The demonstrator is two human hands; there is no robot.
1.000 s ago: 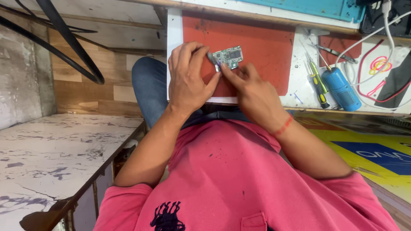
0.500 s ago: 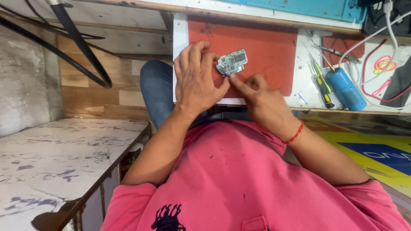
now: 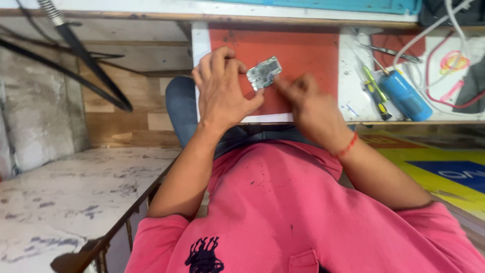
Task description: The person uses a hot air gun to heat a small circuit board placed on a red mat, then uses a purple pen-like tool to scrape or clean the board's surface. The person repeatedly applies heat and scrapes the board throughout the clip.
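My left hand (image 3: 222,91) holds a small grey circuit board (image 3: 263,73) by its left edge, just above a red work mat (image 3: 308,48). My right hand (image 3: 308,101) is close to the board's right side, fingers curled and blurred. Whether its fingertips touch the board cannot be told. A red thread band circles my right wrist. My pink shirt fills the lower part of the view.
On the white bench right of the mat lie a blue cylindrical tool (image 3: 404,96), a green-and-yellow screwdriver (image 3: 373,86), tweezers (image 3: 389,50) and white and red cables (image 3: 449,60). A black lamp arm (image 3: 86,60) crosses upper left. A pale marbled table (image 3: 65,202) stands at left.
My right hand has drawn back slightly from the board and blurs with motion. The left hand keeps holding the board over the mat.
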